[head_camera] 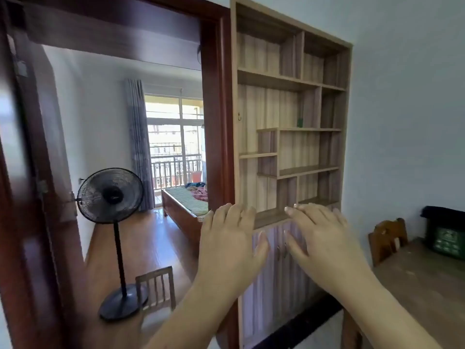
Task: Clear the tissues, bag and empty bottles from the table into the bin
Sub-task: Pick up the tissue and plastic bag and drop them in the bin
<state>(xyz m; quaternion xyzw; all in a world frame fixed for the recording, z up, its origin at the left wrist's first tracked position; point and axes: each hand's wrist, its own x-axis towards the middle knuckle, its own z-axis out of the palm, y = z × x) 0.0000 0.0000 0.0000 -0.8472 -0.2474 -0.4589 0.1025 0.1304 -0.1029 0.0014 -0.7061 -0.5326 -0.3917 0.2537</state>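
Both my hands are raised in front of me, backs toward the camera, fingers spread and holding nothing. My left hand [230, 238] hovers before the edge of a wooden shelf unit; my right hand [320, 239] is beside it, in front of the unit's lower doors. A wooden table [425, 283] shows at the lower right, with a dark green box or bag [446, 234] standing at its far end. No tissues, bottles or bin are visible in this view.
A tall wooden shelf unit [289, 122] stands against the wall ahead. A doorway [214, 96] on the left opens to a bedroom with a black standing fan [110, 197] and a bed [186, 205]. One chair [156, 285] stands near the fan; another chair [387, 238] sits behind the table.
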